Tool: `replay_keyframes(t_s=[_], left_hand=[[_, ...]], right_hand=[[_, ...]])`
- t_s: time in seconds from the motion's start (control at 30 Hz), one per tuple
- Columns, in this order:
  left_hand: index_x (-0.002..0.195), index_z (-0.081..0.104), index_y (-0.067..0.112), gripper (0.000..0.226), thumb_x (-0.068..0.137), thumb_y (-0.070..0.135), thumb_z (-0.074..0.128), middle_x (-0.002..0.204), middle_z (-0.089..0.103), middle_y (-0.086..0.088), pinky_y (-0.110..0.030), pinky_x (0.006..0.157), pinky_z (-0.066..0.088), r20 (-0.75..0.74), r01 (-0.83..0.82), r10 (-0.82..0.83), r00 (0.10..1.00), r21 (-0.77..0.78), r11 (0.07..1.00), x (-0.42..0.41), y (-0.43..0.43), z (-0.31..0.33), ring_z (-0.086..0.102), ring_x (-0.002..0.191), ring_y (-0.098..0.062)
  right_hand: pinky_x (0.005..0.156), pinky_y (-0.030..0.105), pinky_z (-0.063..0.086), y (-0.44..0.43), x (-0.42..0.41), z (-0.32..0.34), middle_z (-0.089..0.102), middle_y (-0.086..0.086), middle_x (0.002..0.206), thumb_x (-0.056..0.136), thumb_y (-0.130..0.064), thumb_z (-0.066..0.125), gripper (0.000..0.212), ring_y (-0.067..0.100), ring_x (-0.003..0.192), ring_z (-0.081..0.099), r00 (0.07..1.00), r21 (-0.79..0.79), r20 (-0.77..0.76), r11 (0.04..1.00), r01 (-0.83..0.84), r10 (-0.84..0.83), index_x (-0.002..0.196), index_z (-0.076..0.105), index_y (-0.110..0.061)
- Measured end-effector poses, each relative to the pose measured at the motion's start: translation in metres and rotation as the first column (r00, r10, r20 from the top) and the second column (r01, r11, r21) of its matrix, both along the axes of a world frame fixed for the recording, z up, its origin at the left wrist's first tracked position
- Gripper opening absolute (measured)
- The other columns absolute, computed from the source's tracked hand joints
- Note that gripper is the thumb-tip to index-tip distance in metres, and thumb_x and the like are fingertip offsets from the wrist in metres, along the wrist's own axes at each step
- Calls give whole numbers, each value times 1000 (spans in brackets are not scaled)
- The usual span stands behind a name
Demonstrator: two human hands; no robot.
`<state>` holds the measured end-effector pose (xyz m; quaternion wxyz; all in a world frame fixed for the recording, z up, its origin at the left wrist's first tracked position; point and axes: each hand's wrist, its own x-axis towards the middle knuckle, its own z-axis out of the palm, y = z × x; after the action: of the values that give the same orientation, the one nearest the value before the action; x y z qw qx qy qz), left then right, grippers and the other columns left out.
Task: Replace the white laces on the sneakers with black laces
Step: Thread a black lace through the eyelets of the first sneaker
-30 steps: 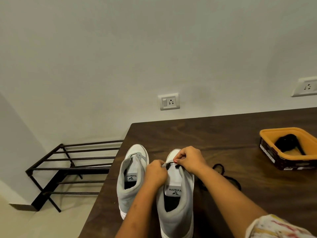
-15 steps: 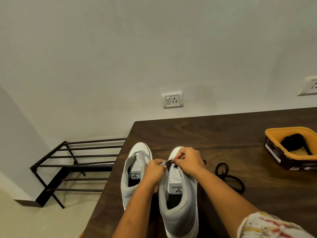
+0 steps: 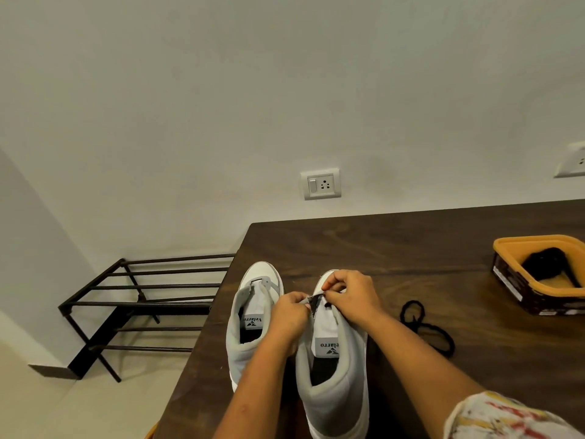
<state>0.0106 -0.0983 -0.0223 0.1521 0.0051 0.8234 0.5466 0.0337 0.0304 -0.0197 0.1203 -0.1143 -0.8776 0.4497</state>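
On the table (image 3: 411, 245), the left hand (image 3: 289, 315) and right hand (image 3: 354, 296) meet over the front of the right sneaker (image 3: 335, 378), fingers curled, pinching a dark lace (image 3: 317, 301) between them. The left sneaker (image 3: 253, 312) stands just left of it. To its right lies a black coil (image 3: 424, 327), and farther right a tub (image 3: 506, 248) holds something dark. A socket (image 3: 320, 184) is on the wall behind it, and a rack (image 3: 142, 299) is off to its left.

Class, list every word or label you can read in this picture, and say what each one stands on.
"Velarro": tongue label of the left sneaker.
"elarro" (first letter unclear): tongue label of the right sneaker.
Print on the orange box: too blurred to read.
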Motion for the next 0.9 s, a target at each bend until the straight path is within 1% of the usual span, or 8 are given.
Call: replay_keyframes(t_s=[0.1,0.2,0.37,0.47,0.57,0.67,0.77,0.9], left_hand=[[112,65,16,37,86,-1,45,107,67,-5,-28,88,46,-248,23,-81,965,-229,973,3,6,-3,60,102,-21],[117,63,23,44,85,0,44,119,64,-4,-28,88,44,-357,70,-191,914,-327,943,12,18,1,58,109,-23],[124,55,39,46,79,44,56,128,57,12,-42,104,35,-300,269,-404,864,-404,875,9,31,15,49,122,-14],[96,66,39,14,87,42,56,111,64,15,-39,94,23,-245,260,-492,836,-612,747,12,37,20,50,114,-6],[83,65,31,13,90,36,54,100,67,8,-34,88,30,-288,202,-480,829,-647,735,13,37,20,56,104,-13],[99,64,26,17,90,21,51,110,66,1,-38,92,44,-297,237,-478,827,-587,774,10,34,20,57,107,-22],[115,63,23,38,84,5,49,122,59,-3,-37,98,43,-228,331,-603,764,-664,670,2,29,20,52,115,-22],[110,63,23,34,81,10,55,113,59,-4,-34,90,47,-287,247,-640,713,-751,612,1,31,10,53,108,-22]], right_hand=[[62,26,47,13,-2,3,63,-1,61,80,0,60,31,14,60,57,996,-120,-37,990,75,-80,68,66,-28],[54,14,43,31,3,13,67,2,78,89,3,54,27,7,66,59,985,-372,-63,920,124,-159,80,67,-19],[53,13,46,29,9,55,64,3,80,96,6,42,27,8,65,57,970,-796,-237,583,-161,-56,90,63,-9],[57,17,52,28,8,80,67,1,81,96,8,39,33,6,65,62,936,-874,-341,394,-283,-85,90,65,-10],[48,14,44,45,11,70,62,2,97,97,6,37,36,6,60,53,963,-752,-237,652,-97,-130,95,66,-15],[72,16,47,72,15,26,62,7,119,93,8,44,36,16,96,61,995,-101,98,994,33,-23,113,66,-12],[91,26,46,79,19,-2,64,4,120,85,-2,61,38,19,113,59,856,143,491,954,-264,163,119,65,-16],[87,24,47,66,16,5,59,2,127,73,-8,77,61,19,117,56,845,145,491,937,-317,210,130,58,-18]])
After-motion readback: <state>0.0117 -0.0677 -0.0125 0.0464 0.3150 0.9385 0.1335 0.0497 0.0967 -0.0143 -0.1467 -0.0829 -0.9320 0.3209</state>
